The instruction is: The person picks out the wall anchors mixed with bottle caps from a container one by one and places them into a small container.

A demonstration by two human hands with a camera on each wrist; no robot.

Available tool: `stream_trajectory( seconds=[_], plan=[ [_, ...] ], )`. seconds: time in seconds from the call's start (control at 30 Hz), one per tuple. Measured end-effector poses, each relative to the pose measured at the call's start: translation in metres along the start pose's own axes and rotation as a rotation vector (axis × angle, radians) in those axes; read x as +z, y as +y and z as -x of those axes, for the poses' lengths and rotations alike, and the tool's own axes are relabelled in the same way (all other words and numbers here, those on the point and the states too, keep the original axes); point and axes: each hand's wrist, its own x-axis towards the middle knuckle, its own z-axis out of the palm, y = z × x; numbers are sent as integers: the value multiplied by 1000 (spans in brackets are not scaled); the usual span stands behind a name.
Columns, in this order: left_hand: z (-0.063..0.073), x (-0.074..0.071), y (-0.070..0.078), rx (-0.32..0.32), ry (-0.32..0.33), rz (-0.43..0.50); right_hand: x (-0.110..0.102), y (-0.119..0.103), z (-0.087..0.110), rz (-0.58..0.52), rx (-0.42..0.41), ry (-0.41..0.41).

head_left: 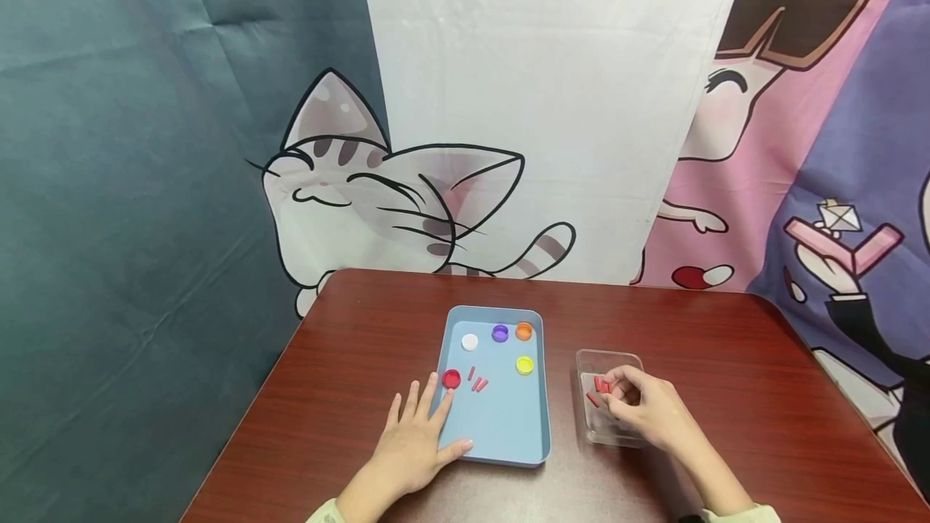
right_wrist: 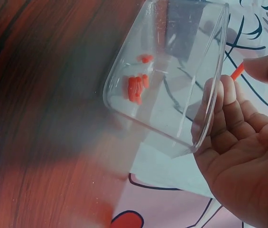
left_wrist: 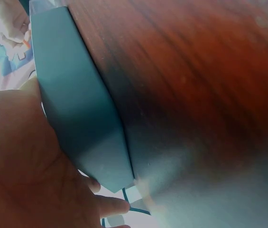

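Note:
My left hand (head_left: pixel 410 442) lies with spread, straight fingers at the left edge of a light blue tray (head_left: pixel 497 430), its thumb over the near rim. In the left wrist view the palm is against the tray's outer side (left_wrist: pixel 77 90). Over a clear plastic box (head_left: pixel 613 437), my right hand (head_left: pixel 657 410) pinches a small red stick (right_wrist: pixel 238 71) between thumb and fingertip. Several more red sticks (right_wrist: pixel 135 89) lie inside that box. On the tray, three red sticks (head_left: pixel 477 384) sit beside a red round cap (head_left: pixel 451 378), close to the left fingertips.
Farther up the tray are a white cap (head_left: pixel 470 342), a purple cap (head_left: pixel 500 333), an orange cap (head_left: pixel 523 331) and a yellow cap (head_left: pixel 525 365). Tray and box stand apart on a reddish-brown wooden table (head_left: pixel 349 345). Printed cloth curtains (head_left: pixel 552 103) hang behind it.

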Motion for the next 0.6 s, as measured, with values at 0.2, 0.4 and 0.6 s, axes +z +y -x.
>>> stream_trajectory(
  seconds=[0.2,0.4,0.6],
  plan=[
    [0,-1,0,1,-3,0,-2,3,1,-9,18,-26],
    [1,-2,1,-3,-10,0,0,4,1,-1,-4,-15],
    [1,-2,1,-6,-11,4,7,1,-1,-47,-40,-23]
  ],
)
